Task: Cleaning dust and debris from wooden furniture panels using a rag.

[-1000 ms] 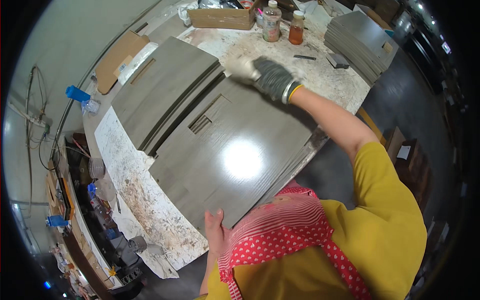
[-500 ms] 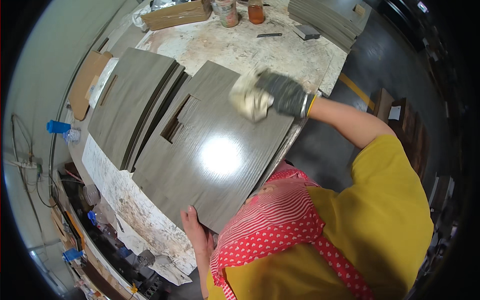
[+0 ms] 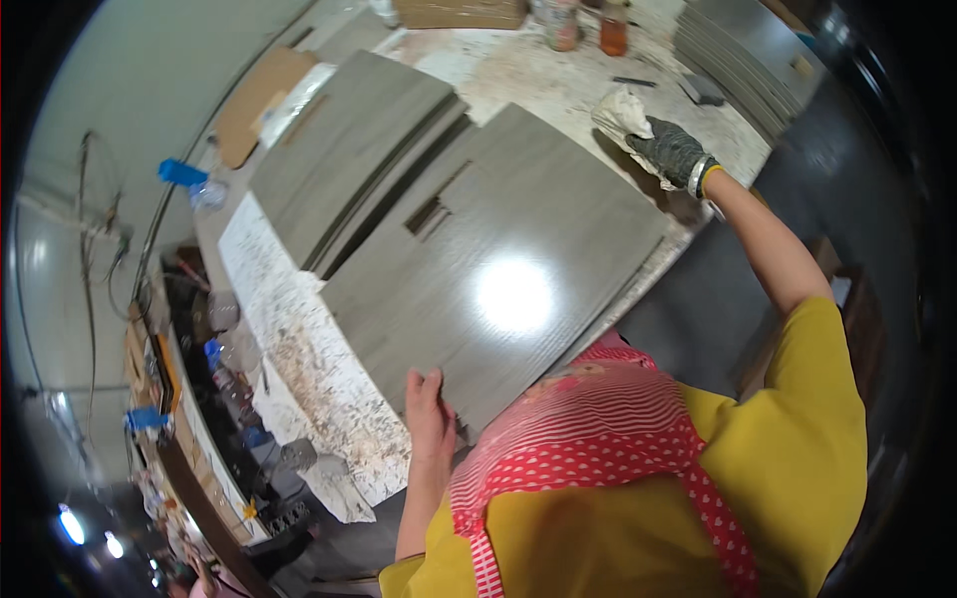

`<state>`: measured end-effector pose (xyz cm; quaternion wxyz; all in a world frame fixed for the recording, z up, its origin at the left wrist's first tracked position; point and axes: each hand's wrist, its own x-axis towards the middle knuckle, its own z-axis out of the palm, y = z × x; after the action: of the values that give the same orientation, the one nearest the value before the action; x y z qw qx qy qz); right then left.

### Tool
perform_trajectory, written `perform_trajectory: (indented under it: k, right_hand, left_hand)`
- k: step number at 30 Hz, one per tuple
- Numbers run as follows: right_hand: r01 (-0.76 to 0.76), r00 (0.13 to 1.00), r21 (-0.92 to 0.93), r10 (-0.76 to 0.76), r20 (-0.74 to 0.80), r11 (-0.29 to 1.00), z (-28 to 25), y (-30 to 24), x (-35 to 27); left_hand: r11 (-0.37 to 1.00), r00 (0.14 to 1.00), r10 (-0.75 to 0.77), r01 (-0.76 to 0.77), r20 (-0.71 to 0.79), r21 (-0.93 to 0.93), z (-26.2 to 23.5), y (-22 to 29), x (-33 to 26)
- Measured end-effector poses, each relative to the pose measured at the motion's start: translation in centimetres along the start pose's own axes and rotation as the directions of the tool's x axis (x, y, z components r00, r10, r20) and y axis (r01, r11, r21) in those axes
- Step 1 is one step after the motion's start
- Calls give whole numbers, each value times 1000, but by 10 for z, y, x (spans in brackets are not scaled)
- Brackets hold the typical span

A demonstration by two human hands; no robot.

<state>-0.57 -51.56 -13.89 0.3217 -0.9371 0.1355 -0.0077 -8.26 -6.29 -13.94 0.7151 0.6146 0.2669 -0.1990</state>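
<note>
A grey wood-grain board (image 3: 449, 329) with a slot cut through it lies in front of me, a bright light reflected on its glossy face. My bare left hand (image 3: 431, 419) grips its near left corner, fingertips on top; the thumb is hidden. Bunched in my gloved right hand (image 3: 673, 151) is a cream rag (image 3: 622, 115), just past the board's right end, above the table. The dark grey glove has a yellow-edged cuff. Beyond the board, to the left, more grey boards (image 3: 349, 140) lie stacked.
The stained white table (image 3: 299, 339) carries another stack of boards (image 3: 743, 60) at the far right. Near it lie a dark grey block (image 3: 702, 90) and a thin black tool (image 3: 634, 82). A jar of amber liquid (image 3: 613, 35) stands at the back. Bottles crowd a shelf at left.
My right hand has moved the rag off the board's face to beyond its right end. My left hand keeps its hold on the corner. The whole view has shifted.
</note>
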Motion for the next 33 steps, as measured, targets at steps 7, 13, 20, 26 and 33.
perform_trajectory:
  k: [7,13,20,26,33]
  right_hand:
    - [-313,935,693,81,346,649,18,-55,17]
    - [325,945,705,-243,-220,630,-5,-22,19]
    - [295,955,747,-200,-217,595,-28,-31,-3]
    - [733,657,216,-589,-471,645,-135,-112,-44]
    - [941,76,-337,-987,144,23,-38,-315,-104]
  left_hand:
    - [937,934,344,-335,100,-93,6,22,-34]
    - [712,702,694,-703,158,-6,-2,78,-33]
    - [450,434,889,-887,143,-105,-2,138,-54]
    - [489,446,870,-837,211,-246,-12,125,-55]
    - [516,483,856,-774,184,-367,-11,113,-36]
